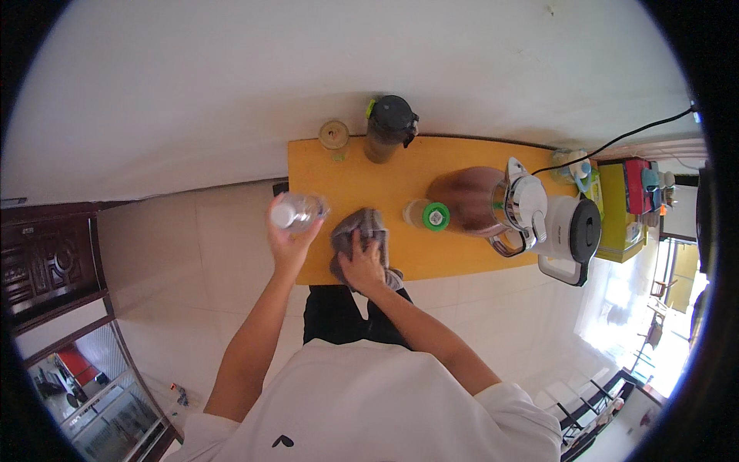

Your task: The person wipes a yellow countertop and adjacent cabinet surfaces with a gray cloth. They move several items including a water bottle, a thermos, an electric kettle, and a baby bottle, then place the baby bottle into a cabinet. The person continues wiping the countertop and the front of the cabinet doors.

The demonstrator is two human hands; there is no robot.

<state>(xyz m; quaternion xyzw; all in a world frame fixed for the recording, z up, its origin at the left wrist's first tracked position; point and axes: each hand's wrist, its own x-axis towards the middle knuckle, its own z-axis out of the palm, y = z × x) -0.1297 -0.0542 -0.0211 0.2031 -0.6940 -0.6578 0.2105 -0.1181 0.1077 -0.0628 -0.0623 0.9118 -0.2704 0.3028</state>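
Note:
My left hand (286,240) is closed around a clear plastic bottle (309,209) with a white cap, held up over the left end of the yellow table (462,262). Under my right hand (363,266) lies a bunched grey cloth (362,227) near the table's front edge. The right fingers are spread and pressed on top of it; whether they pinch any of the fabric is hard to see. Just right of the cloth is a small clear jar (416,212) with a green lid.
At the back stand a dark lidded tumbler (382,142) and a clear cup (335,137). A brownish jug (469,200) and a white kettle (566,235) occupy the right side. Beyond them are a yellow-green box (616,204) and a black cable (616,140) along the wall.

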